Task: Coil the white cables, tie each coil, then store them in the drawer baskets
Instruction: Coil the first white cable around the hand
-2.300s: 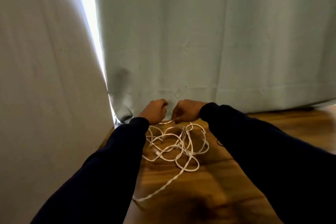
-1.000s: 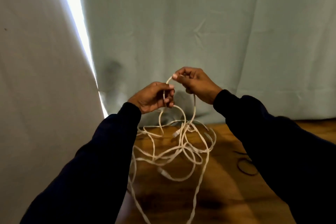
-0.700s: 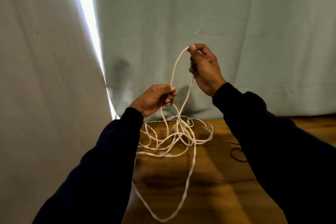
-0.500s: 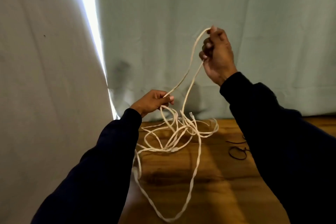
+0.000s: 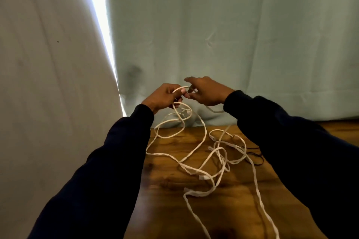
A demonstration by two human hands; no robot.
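Note:
A long flat white cable (image 5: 202,163) lies in loose tangled loops on the wooden floor (image 5: 169,203), with strands trailing toward me. My left hand (image 5: 165,97) is raised above the floor and grips a small loop of the cable in its curled fingers. My right hand (image 5: 207,91) is right beside it, pinching the same cable where it meets the left hand's loop, with its forefinger stretched out. A strand hangs from under my right hand down to the floor. No drawer or basket is in view.
A pale green curtain (image 5: 223,35) hangs straight ahead down to the floor. A white curtain or sheet (image 5: 48,83) fills the left, with a bright gap between them. A thin black loop (image 5: 258,157) lies on the floor by my right sleeve.
My right hand had lifted a length of cable high, then came back down to meet my left hand. A loop now sits in my left hand, and the tangle on the floor has spread out.

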